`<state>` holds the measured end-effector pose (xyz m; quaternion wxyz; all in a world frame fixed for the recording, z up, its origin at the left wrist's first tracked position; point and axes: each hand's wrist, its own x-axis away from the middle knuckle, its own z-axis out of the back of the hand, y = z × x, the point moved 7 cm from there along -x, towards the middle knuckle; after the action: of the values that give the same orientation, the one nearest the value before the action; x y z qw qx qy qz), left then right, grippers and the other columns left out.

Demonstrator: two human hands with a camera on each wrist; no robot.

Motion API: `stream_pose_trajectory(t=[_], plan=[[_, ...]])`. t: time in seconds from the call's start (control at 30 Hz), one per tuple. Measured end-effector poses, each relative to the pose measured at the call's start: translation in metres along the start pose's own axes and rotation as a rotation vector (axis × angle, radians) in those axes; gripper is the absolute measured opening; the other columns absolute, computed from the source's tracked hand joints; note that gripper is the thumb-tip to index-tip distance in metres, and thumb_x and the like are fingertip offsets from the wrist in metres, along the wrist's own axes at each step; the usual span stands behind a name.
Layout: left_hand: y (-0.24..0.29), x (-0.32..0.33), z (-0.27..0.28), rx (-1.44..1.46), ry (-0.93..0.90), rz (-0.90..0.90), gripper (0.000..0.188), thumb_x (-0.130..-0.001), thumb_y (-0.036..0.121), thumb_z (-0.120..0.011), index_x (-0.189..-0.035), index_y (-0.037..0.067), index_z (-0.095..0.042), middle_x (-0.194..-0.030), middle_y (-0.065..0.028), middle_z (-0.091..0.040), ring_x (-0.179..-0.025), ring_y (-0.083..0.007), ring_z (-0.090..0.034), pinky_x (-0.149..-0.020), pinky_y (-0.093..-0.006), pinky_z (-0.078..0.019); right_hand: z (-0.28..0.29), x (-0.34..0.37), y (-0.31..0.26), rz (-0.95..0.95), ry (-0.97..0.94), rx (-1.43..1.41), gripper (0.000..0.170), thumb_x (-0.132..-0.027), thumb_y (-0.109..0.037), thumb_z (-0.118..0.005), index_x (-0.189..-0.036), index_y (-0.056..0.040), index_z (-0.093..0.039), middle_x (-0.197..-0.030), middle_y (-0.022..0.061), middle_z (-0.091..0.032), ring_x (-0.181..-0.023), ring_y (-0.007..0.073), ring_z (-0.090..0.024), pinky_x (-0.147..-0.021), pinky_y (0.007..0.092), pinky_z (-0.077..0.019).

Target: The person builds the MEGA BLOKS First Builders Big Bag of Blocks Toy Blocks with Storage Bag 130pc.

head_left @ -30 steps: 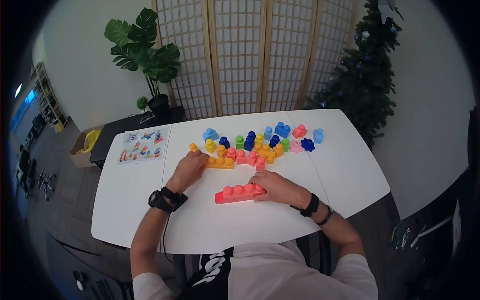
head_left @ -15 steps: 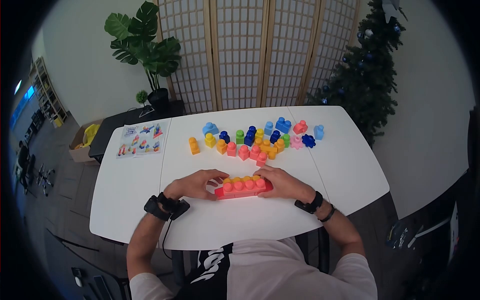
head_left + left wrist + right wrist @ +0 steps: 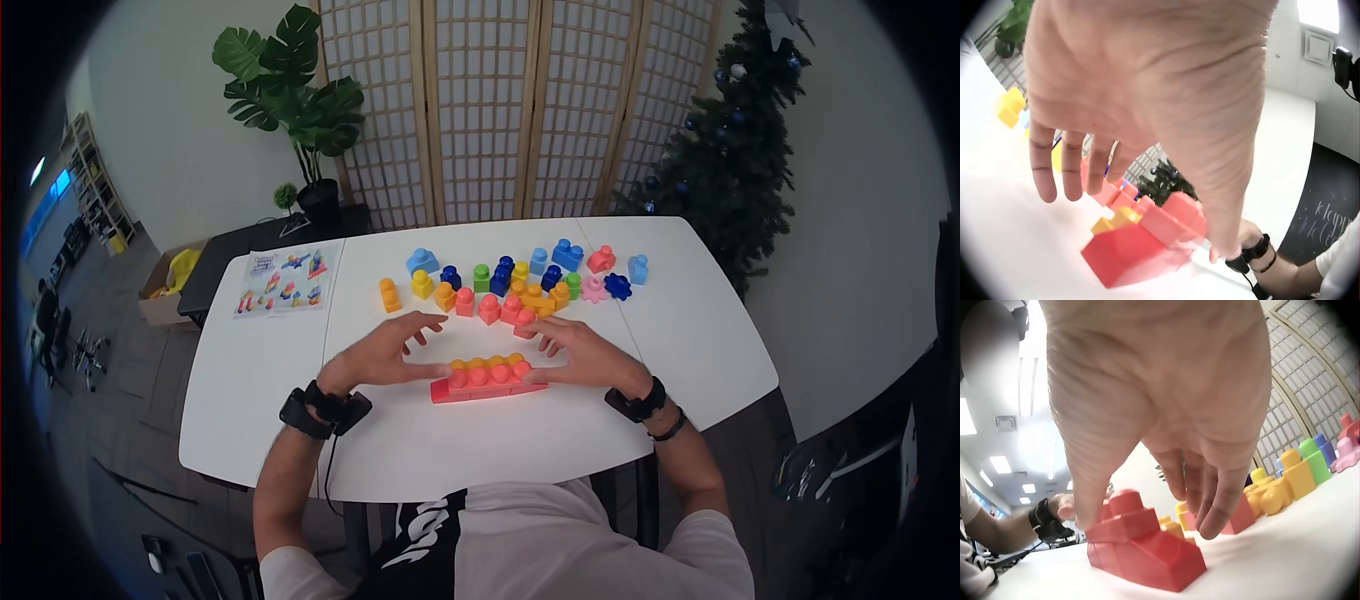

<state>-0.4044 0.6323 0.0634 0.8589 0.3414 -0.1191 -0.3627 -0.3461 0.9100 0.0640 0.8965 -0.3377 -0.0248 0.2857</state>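
A long red block build (image 3: 490,386) lies near the middle of the table, a row of red studs along its front and a yellow studded brick (image 3: 487,360) right behind. My left hand (image 3: 385,352) is at its left end, fingers spread and thumb by the red studs. At the right end is my right hand (image 3: 588,357), its thumb close to the top and its fingers extended beyond the far side. Sloped red ends show in the left wrist view (image 3: 1125,253) and right wrist view (image 3: 1166,559). Whether either thumb touches the build I cannot tell.
Loose blocks in several colours stand behind the hands, among them a red block (image 3: 525,322) near my right fingers and an orange one (image 3: 389,295) at the left. A printed picture sheet (image 3: 284,282) lies at the table's back left.
The long yellow brick came from the loose blocks to behind the red studs, brought by my left hand. Since then both hands have loosened from the build's ends, their fingers spreading.
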Motion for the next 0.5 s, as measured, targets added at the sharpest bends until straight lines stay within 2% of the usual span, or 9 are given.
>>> stream_pose_trajectory(t=[0.03,0.1,0.13,0.17,0.2,0.3,0.33,0.4,0.5], plan=[[0.001,-0.004,0.01,-0.002,0.047,-0.031,0.068,-0.096,0.037,-0.086,-0.15,0.006,-0.061,-0.136,-0.0125,-0.072,-0.109,-0.0232,-0.073,-0.088,-0.0369,-0.0616,0.008,-0.002,0.005,-0.04,0.031,-0.033,0.066,-0.093,-0.032,-0.088,-0.146,-0.0013,-0.064,-0.13,0.0135,-0.07,-0.105,0.0234,-0.072,-0.092,0.0377,-0.0608],[-0.01,-0.019,0.02,-0.008,0.094,-0.052,0.058,-0.099,0.031,-0.084,-0.147,0.006,-0.064,-0.131,-0.0121,-0.074,-0.106,-0.0221,-0.074,-0.086,-0.0358,-0.0618,0.019,-0.008,0.011,-0.069,0.12,-0.082,0.04,-0.101,-0.021,-0.08,-0.136,-0.0035,-0.072,-0.119,0.0115,-0.075,-0.098,0.0204,-0.073,-0.091,0.0343,-0.0614],[-0.01,-0.024,0.025,-0.016,0.141,-0.077,0.049,-0.101,0.026,-0.081,-0.143,0.006,-0.066,-0.126,-0.0118,-0.077,-0.103,-0.021,-0.074,-0.084,-0.0348,-0.062,0.018,-0.01,0.015,-0.066,0.122,-0.078,0.04,-0.101,-0.021,-0.08,-0.136,-0.0035,-0.072,-0.119,0.0115,-0.075,-0.098,0.0204,-0.073,-0.091,0.0343,-0.0614],[-0.004,-0.027,0.027,-0.021,0.235,-0.164,0.031,-0.103,0.019,-0.079,-0.129,0.004,-0.075,-0.115,-0.0102,-0.08,-0.093,-0.0184,-0.075,-0.08,-0.0325,-0.0621,0.017,-0.013,0.022,-0.054,0.136,-0.042,0.036,-0.101,-0.019,-0.08,-0.133,-0.0031,-0.074,-0.117,0.0114,-0.076,-0.097,0.0208,-0.074,-0.089,0.034,-0.0617],[-0.005,-0.03,0.026,-0.022,0.241,-0.167,0.031,-0.103,0.019,-0.079,-0.129,0.004,-0.075,-0.115,-0.0102,-0.08,-0.093,-0.0184,-0.075,-0.08,-0.0325,-0.0621,0.017,-0.016,0.027,-0.042,0.148,-0.005,0.033,-0.101,-0.016,-0.079,-0.13,-0.0026,-0.075,-0.114,0.0114,-0.078,-0.096,0.0211,-0.076,-0.088,0.0336,-0.0619],[-0.015,-0.04,-0.006,-0.023,-0.058,-0.126,0.022,-0.096,0.021,-0.086,-0.11,0.003,-0.083,-0.096,-0.0067,-0.082,-0.082,-0.0153,-0.076,-0.078,-0.0287,-0.0619,-0.001,-0.021,0.031,0.056,0.086,-0.061,0.026,-0.097,-0.015,-0.081,-0.118,0.0002,-0.079,-0.103,0.0134,-0.081,-0.087,0.024,-0.077,-0.08,0.0342,-0.0613],[-0.017,-0.041,-0.012,-0.023,-0.057,-0.126,0.022,-0.096,0.021,-0.086,-0.11,0.003,-0.083,-0.096,-0.0067,-0.082,-0.082,-0.0153,-0.076,-0.078,-0.0287,-0.0619,-0.004,-0.022,0.031,0.057,0.085,-0.061,0.026,-0.097,-0.015,-0.081,-0.118,0.0002,-0.079,-0.103,0.0134,-0.081,-0.087,0.024,-0.077,-0.08,0.0342,-0.0613],[-0.021,-0.042,-0.031,0.014,-0.206,-0.129,0.025,-0.095,0.021,-0.087,-0.113,0.004,-0.083,-0.094,-0.0063,-0.082,-0.083,-0.0144,-0.077,-0.08,-0.0281,-0.062,-0.017,-0.025,0.033,0.02,-0.004,-0.104,0.021,-0.096,-0.012,-0.081,-0.113,0.0003,-0.082,-0.102,0.0159,-0.082,-0.085,0.0262,-0.079,-0.079,0.0353,-0.061],[-0.025,-0.048,-0.032,0.042,-0.182,-0.093,0.029,-0.094,0.023,-0.088,-0.116,0.004,-0.083,-0.097,-0.007,-0.084,-0.084,-0.0147,-0.078,-0.08,-0.0288,-0.062,-0.01,-0.031,0.028,0.044,0.027,-0.007,0.02,-0.095,-0.011,-0.081,-0.111,0.0003,-0.083,-0.095,0.0177,-0.081,-0.083,0.027,-0.078,-0.077,0.036,-0.0603]])
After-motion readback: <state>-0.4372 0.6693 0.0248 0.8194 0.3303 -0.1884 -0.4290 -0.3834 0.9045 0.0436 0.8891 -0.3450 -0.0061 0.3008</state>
